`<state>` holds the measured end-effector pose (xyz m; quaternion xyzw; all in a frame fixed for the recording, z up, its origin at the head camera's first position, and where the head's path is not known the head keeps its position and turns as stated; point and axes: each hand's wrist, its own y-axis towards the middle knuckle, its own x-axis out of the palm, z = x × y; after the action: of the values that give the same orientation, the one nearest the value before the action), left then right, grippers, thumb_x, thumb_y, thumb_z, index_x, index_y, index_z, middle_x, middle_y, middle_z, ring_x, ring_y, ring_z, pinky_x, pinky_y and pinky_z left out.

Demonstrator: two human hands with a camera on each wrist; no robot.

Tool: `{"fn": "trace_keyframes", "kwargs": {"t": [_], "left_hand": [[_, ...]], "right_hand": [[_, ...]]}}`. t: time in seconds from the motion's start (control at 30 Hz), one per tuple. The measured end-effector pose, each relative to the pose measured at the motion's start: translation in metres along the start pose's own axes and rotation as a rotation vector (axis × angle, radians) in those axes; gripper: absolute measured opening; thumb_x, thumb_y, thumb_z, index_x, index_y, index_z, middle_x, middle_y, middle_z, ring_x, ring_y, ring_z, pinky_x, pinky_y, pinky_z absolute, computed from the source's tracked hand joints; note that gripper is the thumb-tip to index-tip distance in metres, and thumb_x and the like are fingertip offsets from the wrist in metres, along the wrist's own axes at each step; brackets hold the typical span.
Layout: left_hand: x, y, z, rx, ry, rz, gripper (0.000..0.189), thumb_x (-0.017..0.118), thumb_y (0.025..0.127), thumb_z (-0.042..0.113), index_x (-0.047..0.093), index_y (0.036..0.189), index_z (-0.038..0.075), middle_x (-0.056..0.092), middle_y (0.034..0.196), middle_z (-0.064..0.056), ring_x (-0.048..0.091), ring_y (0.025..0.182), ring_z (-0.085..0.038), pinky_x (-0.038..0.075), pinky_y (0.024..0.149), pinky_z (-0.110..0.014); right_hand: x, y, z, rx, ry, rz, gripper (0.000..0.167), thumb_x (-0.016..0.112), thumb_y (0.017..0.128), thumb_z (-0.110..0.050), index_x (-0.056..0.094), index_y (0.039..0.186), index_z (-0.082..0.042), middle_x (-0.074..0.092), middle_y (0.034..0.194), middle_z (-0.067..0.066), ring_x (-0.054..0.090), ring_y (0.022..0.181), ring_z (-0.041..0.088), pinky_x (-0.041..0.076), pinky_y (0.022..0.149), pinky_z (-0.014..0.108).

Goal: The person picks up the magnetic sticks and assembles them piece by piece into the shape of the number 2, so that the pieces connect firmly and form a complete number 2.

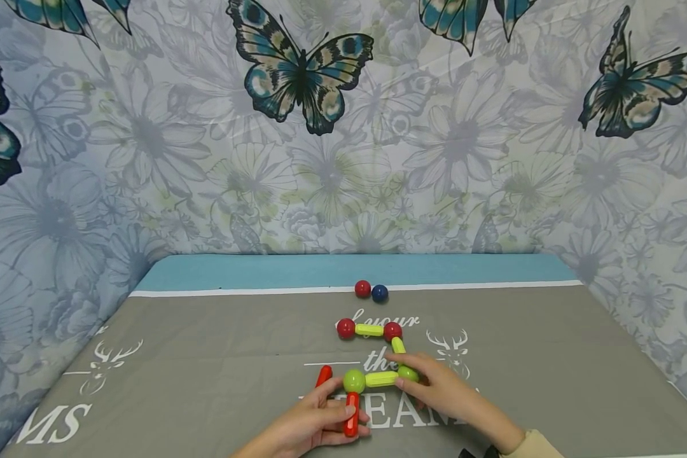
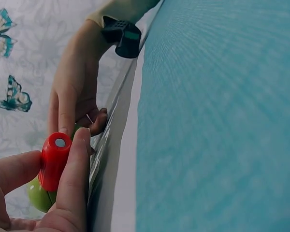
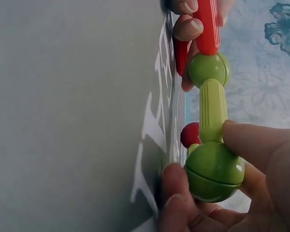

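A linked chain of magnetic rods and balls lies over the cloth's lettering. My left hand (image 1: 320,421) pinches a red rod (image 1: 352,415), whose far end touches a green ball (image 1: 353,381). From there a yellow-green rod (image 3: 213,111) runs to a second green ball (image 3: 214,171), which my right hand (image 1: 443,385) grips between thumb and fingers. Another yellow-green rod (image 1: 397,345) leads up to a red ball (image 1: 392,331), joined by one more yellow-green rod (image 1: 369,330) to a red ball (image 1: 346,328). In the left wrist view, the red rod's free end shows a metal tip.
A loose red rod (image 1: 324,375) lies just beyond my left hand. Farther back, a red ball (image 1: 362,289) and a dark blue ball (image 1: 380,293) sit side by side. The grey printed cloth (image 1: 217,356) covers the table, with a blue band (image 1: 263,272) along its far edge.
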<state>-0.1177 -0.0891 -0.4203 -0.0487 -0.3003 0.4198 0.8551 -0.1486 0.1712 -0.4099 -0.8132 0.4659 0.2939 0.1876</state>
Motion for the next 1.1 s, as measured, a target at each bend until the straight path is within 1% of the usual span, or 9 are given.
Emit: {"fn": "trace_keyframes", "kwargs": {"t": [0.13, 0.23, 0.37, 0.43, 0.57, 0.67, 0.77, 0.87, 1.1], "left_hand": [[0.001, 0.001, 0.000, 0.001, 0.009, 0.018, 0.074, 0.056, 0.095, 0.014, 0.006, 0.145, -0.006, 0.063, 0.109, -0.020, 0.062, 0.100, -0.031, 0.046, 0.085, -0.041], [0.001, 0.002, -0.001, 0.002, 0.029, 0.054, 0.070, 0.057, 0.095, 0.013, 0.010, 0.144, -0.007, 0.063, 0.109, -0.021, 0.062, 0.100, -0.031, 0.047, 0.084, -0.041], [0.002, 0.003, -0.001, 0.011, 0.051, 0.094, 0.067, 0.057, 0.094, 0.012, 0.016, 0.142, -0.008, 0.063, 0.108, -0.021, 0.062, 0.099, -0.031, 0.047, 0.083, -0.041], [0.001, 0.003, -0.002, 0.018, 0.055, 0.097, 0.065, 0.058, 0.094, 0.012, 0.019, 0.141, -0.008, 0.063, 0.108, -0.021, 0.062, 0.099, -0.031, 0.048, 0.083, -0.041], [0.000, 0.003, -0.002, 0.022, 0.055, 0.092, 0.059, 0.059, 0.093, 0.012, 0.026, 0.139, -0.006, 0.063, 0.107, -0.019, 0.063, 0.098, -0.030, 0.048, 0.083, -0.041], [0.001, 0.003, -0.001, 0.015, 0.058, 0.096, 0.057, 0.059, 0.093, 0.011, 0.028, 0.138, -0.006, 0.063, 0.107, -0.018, 0.063, 0.097, -0.031, 0.048, 0.082, -0.040], [0.002, 0.003, -0.001, 0.010, 0.063, 0.100, 0.059, 0.059, 0.093, 0.011, 0.027, 0.139, -0.005, 0.063, 0.107, -0.018, 0.063, 0.097, -0.031, 0.049, 0.081, -0.040], [0.002, 0.003, -0.001, 0.011, 0.051, 0.095, 0.062, 0.057, 0.094, 0.010, 0.022, 0.143, -0.002, 0.063, 0.107, -0.018, 0.063, 0.097, -0.032, 0.048, 0.082, -0.041], [-0.001, 0.001, -0.003, 0.044, 0.009, 0.040, 0.063, 0.055, 0.094, 0.007, 0.019, 0.146, 0.003, 0.062, 0.107, -0.020, 0.061, 0.099, -0.036, 0.047, 0.083, -0.045]], "right_hand": [[-0.001, 0.001, -0.001, -0.002, -0.090, 0.006, 0.048, 0.058, 0.091, -0.043, 0.054, 0.133, -0.021, 0.054, 0.115, 0.005, 0.051, 0.096, 0.022, 0.043, 0.080, 0.045], [-0.002, 0.002, -0.001, -0.016, -0.111, 0.003, 0.049, 0.058, 0.091, -0.043, 0.054, 0.134, -0.021, 0.054, 0.118, 0.007, 0.051, 0.099, 0.023, 0.043, 0.083, 0.049], [-0.005, 0.002, -0.004, -0.033, -0.153, -0.003, 0.050, 0.058, 0.090, -0.046, 0.053, 0.134, -0.022, 0.055, 0.113, 0.003, 0.050, 0.090, 0.019, 0.044, 0.079, 0.046], [-0.008, 0.002, -0.006, -0.046, -0.173, -0.019, 0.051, 0.057, 0.090, -0.046, 0.053, 0.134, -0.021, 0.056, 0.114, 0.004, 0.051, 0.092, 0.018, 0.045, 0.080, 0.045], [-0.024, 0.004, -0.008, -0.080, -0.177, -0.074, 0.049, 0.056, 0.092, -0.041, 0.054, 0.133, -0.014, 0.061, 0.096, -0.001, 0.054, 0.081, 0.012, 0.047, 0.069, 0.035], [-0.040, 0.011, -0.007, -0.099, -0.147, -0.044, 0.044, 0.056, 0.094, -0.032, 0.054, 0.131, -0.008, 0.059, 0.081, -0.003, 0.053, 0.069, 0.010, 0.045, 0.059, 0.029], [-0.051, 0.024, -0.003, -0.107, -0.114, 0.058, 0.037, 0.058, 0.094, -0.022, 0.056, 0.127, -0.004, 0.060, 0.083, 0.001, 0.054, 0.070, 0.013, 0.045, 0.058, 0.029], [-0.058, 0.047, 0.002, -0.109, -0.073, 0.141, 0.033, 0.058, 0.094, -0.015, 0.057, 0.124, -0.002, 0.061, 0.087, 0.007, 0.057, 0.072, 0.020, 0.047, 0.060, 0.031], [-0.059, 0.101, 0.022, 0.049, 0.025, 0.204, 0.038, 0.059, 0.093, -0.017, 0.054, 0.127, 0.000, 0.059, 0.110, 0.017, 0.058, 0.095, 0.031, 0.050, 0.070, 0.037]]}}
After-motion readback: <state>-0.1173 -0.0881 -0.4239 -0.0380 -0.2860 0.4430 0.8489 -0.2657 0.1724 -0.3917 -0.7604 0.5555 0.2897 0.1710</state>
